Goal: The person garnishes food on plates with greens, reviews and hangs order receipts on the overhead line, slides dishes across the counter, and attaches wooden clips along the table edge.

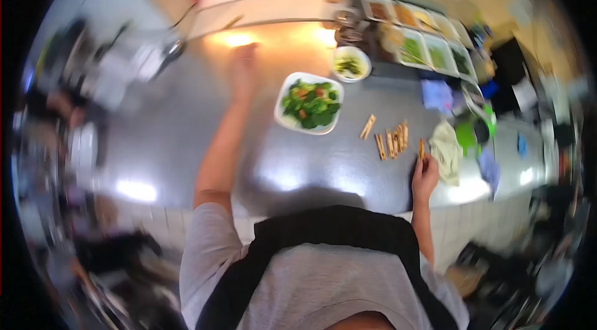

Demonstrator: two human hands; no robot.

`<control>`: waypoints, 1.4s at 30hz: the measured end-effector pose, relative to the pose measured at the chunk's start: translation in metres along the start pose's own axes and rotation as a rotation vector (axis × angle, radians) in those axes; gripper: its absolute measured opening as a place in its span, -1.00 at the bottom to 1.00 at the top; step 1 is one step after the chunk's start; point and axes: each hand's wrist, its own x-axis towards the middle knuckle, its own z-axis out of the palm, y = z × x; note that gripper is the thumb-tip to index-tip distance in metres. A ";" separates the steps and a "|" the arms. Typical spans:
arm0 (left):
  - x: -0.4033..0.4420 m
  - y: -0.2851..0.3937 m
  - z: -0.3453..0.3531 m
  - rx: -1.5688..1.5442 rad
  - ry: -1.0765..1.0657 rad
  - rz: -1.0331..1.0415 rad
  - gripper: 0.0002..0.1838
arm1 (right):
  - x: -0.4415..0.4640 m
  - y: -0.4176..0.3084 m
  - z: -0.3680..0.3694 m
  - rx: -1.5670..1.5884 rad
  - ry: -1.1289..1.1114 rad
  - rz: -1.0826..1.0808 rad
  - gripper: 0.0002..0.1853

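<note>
My right hand (pixel 425 176) is closed on a wooden clothespin (pixel 422 148) at the right side of the steel counter. Just left of it, several wooden clothespins (pixel 393 142) lie in a loose row, and a single tilted clothespin (pixel 368 126) lies apart from them. My left hand (pixel 244 59) is stretched out to the counter's far side under warm light; its fingers are smeared by motion. Beyond it, a small wooden-coloured stick-like piece (pixel 233 21) sits on the ledge. Between my hands stands a white square bowl (pixel 279 112) of green broccoli with orange pieces.
A round white tub (pixel 367 69) with green contents stands behind the bowl. White trays (pixel 415 44) of chopped ingredients fill the back right. A pale cloth (pixel 445 151) and a green-and-black object (pixel 472 132) lie at the right. Blurred papers (pixel 127 69) are at the left.
</note>
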 end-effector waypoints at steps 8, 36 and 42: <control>0.133 -0.201 0.054 1.049 -0.365 0.209 -0.54 | -0.003 -0.025 0.002 -0.339 0.110 0.075 -0.84; -0.376 0.179 -0.006 -0.072 -0.971 0.453 -0.42 | -0.188 0.047 -0.086 0.123 -0.949 -0.230 -0.73; -0.376 0.161 -0.021 0.610 -1.009 0.129 -0.43 | -0.169 0.166 -0.109 0.335 -0.400 0.521 -0.68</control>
